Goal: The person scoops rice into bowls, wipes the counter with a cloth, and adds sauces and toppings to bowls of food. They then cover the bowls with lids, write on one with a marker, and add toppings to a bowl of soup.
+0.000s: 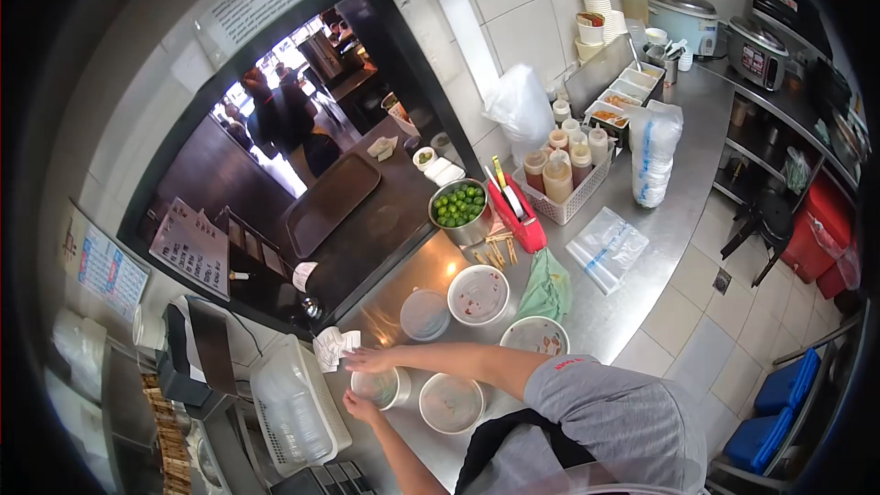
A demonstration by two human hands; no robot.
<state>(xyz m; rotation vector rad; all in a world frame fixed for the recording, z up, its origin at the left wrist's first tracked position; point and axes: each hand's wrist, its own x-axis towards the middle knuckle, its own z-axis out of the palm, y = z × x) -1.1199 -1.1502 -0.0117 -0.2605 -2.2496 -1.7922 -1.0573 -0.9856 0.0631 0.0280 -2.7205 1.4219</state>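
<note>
A round white tub with a clear lid (376,389) stands on the steel counter between my hands. My left hand (363,407) grips its near side, fingers curled at the rim. Across the tub's far edge lies my right hand (369,360), its fingers stretched out flat beside a crumpled paper slip (335,348). Close by is a second lidded tub (452,403). Two more white tubs, one uncovered (478,294) and one partly behind my arm (535,336), hold reddish bits of food. A loose clear lid (425,314) rests near them.
A white basket of clear plastic containers (295,403) sits left. Further back are a pot of green limes (460,205), a red tape dispenser (518,213), a basket of sauce bottles (564,170) and plastic bags (608,249). A person (284,124) stands beyond the pass-through window.
</note>
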